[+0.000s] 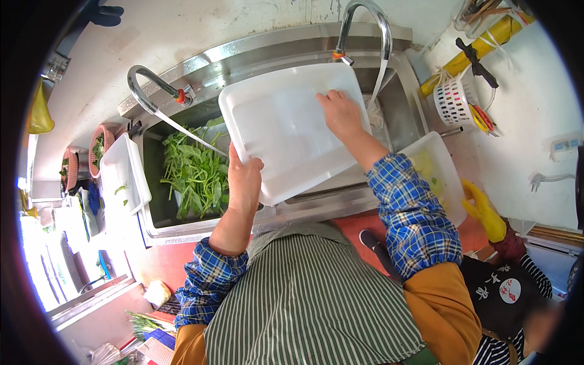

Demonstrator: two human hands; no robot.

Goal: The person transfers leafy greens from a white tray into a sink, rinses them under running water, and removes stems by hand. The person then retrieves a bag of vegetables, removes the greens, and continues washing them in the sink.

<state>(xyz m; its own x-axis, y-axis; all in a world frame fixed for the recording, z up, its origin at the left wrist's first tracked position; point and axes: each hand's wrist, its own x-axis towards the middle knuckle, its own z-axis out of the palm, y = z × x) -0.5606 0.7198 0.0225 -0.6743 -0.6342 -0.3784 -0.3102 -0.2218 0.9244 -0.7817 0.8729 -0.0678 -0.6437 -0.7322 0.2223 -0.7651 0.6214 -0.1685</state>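
A translucent white plastic tub is held tilted over the middle of a two-basin stainless steel sink. My left hand grips its left edge, thumb on the near side. Against the tub's broad face, towards the right, lies my right hand with the fingers bent; whether anything is under them is hidden. Leafy greens with long stems fill much of the left basin, under water running from the left faucet. The right faucet also runs, behind the tub's right side, into the right basin.
A second white tub stands at the sink's left edge. On the right, another person's yellow-gloved hand is beside a white tub with pale green pieces. A perforated white basket with scissors hangs on the wall.
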